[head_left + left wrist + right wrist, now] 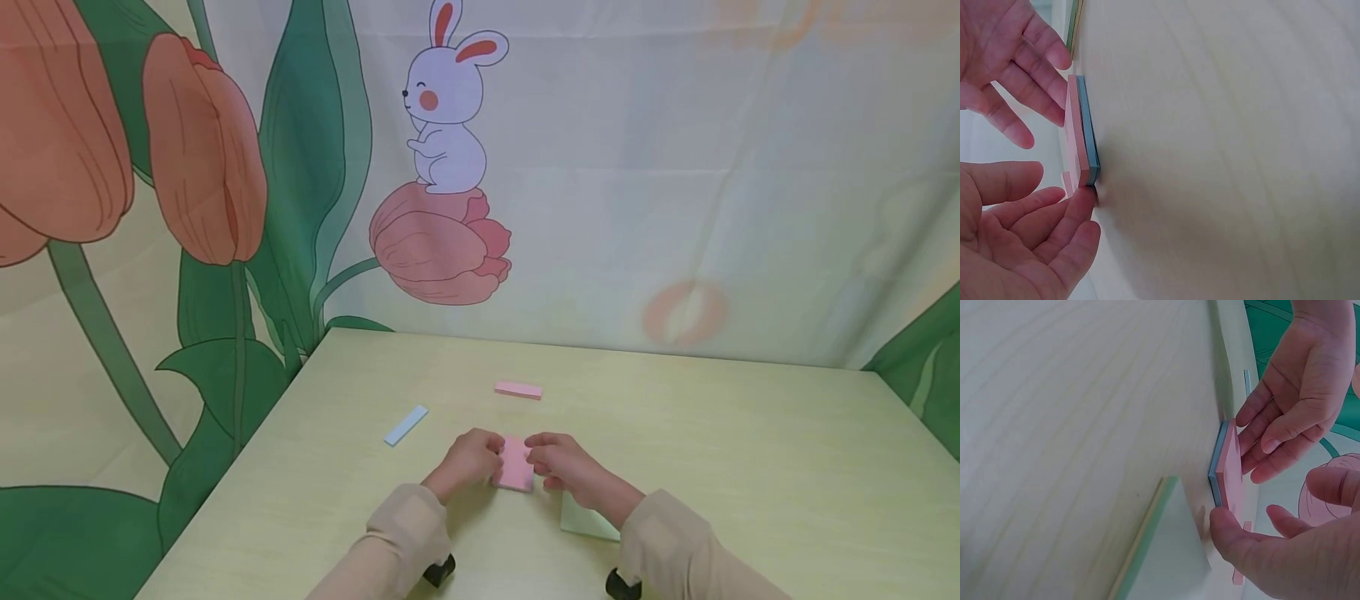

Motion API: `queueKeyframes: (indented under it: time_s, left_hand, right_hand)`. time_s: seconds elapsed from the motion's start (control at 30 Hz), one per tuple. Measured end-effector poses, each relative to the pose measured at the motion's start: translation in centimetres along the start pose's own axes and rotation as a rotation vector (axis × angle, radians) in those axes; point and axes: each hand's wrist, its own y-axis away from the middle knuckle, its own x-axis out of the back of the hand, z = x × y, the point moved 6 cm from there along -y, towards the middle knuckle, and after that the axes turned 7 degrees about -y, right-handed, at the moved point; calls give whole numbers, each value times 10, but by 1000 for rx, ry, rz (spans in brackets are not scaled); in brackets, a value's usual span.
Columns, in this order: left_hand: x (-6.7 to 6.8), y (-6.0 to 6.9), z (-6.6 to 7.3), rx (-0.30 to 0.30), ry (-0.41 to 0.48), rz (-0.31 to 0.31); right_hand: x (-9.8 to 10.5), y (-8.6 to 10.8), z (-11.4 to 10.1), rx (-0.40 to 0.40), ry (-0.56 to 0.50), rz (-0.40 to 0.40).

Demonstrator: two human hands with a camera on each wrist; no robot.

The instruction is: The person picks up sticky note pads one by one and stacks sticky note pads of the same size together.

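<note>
Item: one pink slab, rectangular, lying flat on a blue slab of like outline, the two stacked on the pale yellow desk, nearer its left edge than its right, one short side turned to the far edge.

Item: left hand, at the stack's left side. Fingers relaxed and slightly bent, thumb held apart from them; fingertips touch the slabs' edge, with no grip round them.

Item: right hand, at the stack's right side. Fingers likewise loose, thumb well apart, fingertips against the edge; gap between thumb and fingers wide.

Item: one green slab, partly hidden beneath the right forearm, lying to the right of the stack and apart from it; a tan layer shows under its green edge.

Item: one pink strip, lying between the stack and the desk's far edge, lengthwise to that edge.

Item: one blue strip, slanted, between the left hand and the desk's left edge, its upper end pointing toward the far edge.

Item: two beige sleeves, gathered at the wrists.

Item: printed backdrop beyond the far edge, with tulips and a white rabbit.
</note>
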Motion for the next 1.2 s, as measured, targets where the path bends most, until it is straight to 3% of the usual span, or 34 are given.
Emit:
queueKeyframes:
  time_s: [0.63,0.9,1.2]
  left_hand:
    - [0,3,3,22,-23,37]
    - [-1,7,5,43,7,32]
    - [-2,7,4,31,2,36]
  right_hand:
    - [-1,1,1,-19,-14,4]
    - [0,0,3,-24,-23,13]
    - [1,-2,4,-25,-14,10]
